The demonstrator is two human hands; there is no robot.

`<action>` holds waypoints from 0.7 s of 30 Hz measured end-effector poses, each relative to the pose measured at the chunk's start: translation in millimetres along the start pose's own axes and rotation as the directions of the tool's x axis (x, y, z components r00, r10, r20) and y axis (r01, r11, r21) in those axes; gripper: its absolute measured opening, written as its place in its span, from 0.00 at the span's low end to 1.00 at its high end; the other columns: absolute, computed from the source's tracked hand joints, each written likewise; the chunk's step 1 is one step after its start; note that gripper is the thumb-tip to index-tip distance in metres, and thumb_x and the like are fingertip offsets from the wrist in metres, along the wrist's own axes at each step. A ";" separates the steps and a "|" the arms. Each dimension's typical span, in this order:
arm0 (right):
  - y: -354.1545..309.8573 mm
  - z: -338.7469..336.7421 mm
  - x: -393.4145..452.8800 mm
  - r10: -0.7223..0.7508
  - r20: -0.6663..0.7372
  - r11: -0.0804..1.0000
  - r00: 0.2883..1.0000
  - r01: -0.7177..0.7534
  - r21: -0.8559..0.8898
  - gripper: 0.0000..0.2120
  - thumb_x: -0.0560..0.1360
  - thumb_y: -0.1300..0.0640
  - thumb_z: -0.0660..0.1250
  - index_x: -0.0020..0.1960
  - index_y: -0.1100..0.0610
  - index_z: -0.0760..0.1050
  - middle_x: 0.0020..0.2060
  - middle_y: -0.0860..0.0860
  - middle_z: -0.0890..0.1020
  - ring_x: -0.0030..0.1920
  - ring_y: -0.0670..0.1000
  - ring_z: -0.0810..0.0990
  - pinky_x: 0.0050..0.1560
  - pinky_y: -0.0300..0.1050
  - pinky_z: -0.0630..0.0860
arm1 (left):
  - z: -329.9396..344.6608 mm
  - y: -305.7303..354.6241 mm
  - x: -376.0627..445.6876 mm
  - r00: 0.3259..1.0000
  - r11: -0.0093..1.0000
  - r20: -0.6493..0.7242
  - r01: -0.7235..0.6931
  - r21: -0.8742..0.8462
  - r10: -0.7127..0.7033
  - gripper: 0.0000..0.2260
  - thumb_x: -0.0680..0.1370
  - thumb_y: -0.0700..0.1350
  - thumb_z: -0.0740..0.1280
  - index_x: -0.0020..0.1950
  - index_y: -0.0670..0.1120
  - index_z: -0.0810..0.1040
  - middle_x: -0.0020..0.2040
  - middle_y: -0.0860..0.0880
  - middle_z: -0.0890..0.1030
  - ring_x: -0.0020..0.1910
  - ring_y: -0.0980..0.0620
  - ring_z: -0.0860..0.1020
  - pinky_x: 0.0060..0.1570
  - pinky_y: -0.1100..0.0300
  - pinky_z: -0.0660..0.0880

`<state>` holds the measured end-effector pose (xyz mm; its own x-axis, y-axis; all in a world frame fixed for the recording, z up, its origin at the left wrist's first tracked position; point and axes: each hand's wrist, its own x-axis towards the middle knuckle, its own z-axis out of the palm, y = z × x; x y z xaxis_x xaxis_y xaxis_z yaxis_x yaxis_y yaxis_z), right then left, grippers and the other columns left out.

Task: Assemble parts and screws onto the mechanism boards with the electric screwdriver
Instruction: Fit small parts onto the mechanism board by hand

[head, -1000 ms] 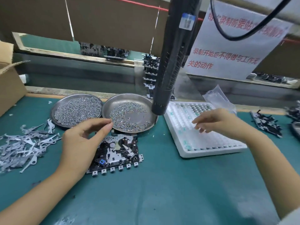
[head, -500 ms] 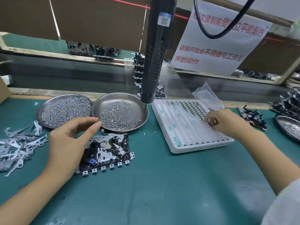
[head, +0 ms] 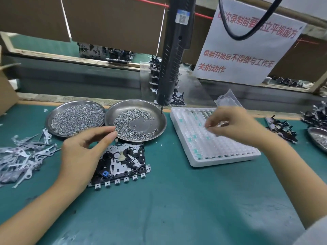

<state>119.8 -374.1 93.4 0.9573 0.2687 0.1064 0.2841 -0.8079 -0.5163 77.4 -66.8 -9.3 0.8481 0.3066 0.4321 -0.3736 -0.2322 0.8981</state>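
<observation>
Over green mat (head: 177,200), electric screwdriver (head: 174,55) hangs near-vertical, seemingly.

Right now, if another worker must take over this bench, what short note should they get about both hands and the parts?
Left hand: over the mechanism board, thumb and forefinger close together beside the near screw dish; a pinched screw cannot be seen.
Right hand: fingers curled over the white parts tray, apparently picking a small part; too blurred to confirm.
Electric screwdriver: hangs untouched above the dish.
Second screw dish and loose metal levers lie further left.
Done: board placed.
Left: fit part, drive screws.
</observation>
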 end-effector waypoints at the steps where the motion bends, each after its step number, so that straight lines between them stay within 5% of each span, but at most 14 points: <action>1: -14.3 11.6 0.5 -0.037 0.046 0.996 0.998 0.033 0.080 0.08 0.71 0.66 0.71 0.40 0.54 0.81 0.42 0.49 0.81 0.39 0.42 0.80 0.42 0.36 0.80 | -0.3 0.0 0.0 1.000 1.000 0.002 0.001 -0.001 -0.001 0.09 0.70 0.41 0.73 0.45 0.55 0.82 0.41 0.65 0.83 0.40 0.66 0.79 0.44 0.76 0.72; 5: -58.6 70.9 7.3 -0.149 0.095 0.919 0.984 0.103 0.380 0.10 0.72 0.70 0.69 0.41 0.56 0.80 0.45 0.55 0.84 0.41 0.45 0.80 0.49 0.40 0.78 | -0.8 -0.2 -0.4 1.000 1.000 0.022 0.014 -0.007 -0.014 0.07 0.68 0.48 0.72 0.44 0.57 0.82 0.43 0.62 0.83 0.42 0.62 0.80 0.46 0.73 0.73; 10: -80.5 132.0 9.9 -0.064 -0.004 0.694 0.998 0.047 0.718 0.09 0.73 0.68 0.69 0.48 0.56 0.82 0.37 0.49 0.84 0.39 0.43 0.82 0.46 0.35 0.77 | 0.3 -0.8 -0.4 0.995 0.998 0.085 -0.056 0.042 0.052 0.08 0.68 0.48 0.71 0.46 0.56 0.82 0.45 0.62 0.83 0.46 0.64 0.79 0.50 0.73 0.70; 16: -79.2 151.4 4.0 0.032 -0.026 0.486 0.999 0.007 0.874 0.13 0.71 0.69 0.71 0.48 0.53 0.82 0.39 0.49 0.86 0.39 0.46 0.83 0.45 0.36 0.78 | -1.3 -4.2 0.7 0.986 0.997 0.155 -0.070 0.034 0.063 0.08 0.69 0.48 0.71 0.47 0.56 0.83 0.46 0.61 0.83 0.46 0.63 0.79 0.49 0.74 0.70; 21: -77.6 151.0 3.2 0.049 -0.044 0.476 0.998 0.015 0.880 0.10 0.69 0.67 0.73 0.49 0.59 0.83 0.41 0.54 0.86 0.41 0.48 0.84 0.44 0.36 0.78 | -2.3 -4.3 -0.6 0.976 0.997 0.203 -0.080 0.008 0.076 0.09 0.70 0.49 0.71 0.48 0.60 0.82 0.43 0.59 0.83 0.44 0.62 0.80 0.48 0.72 0.72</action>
<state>92.8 -231.4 5.4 0.9716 0.2053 0.1176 0.1029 0.0810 -0.9914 77.6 -63.8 -13.2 0.8757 0.0943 0.4736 -0.4368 -0.2633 0.8601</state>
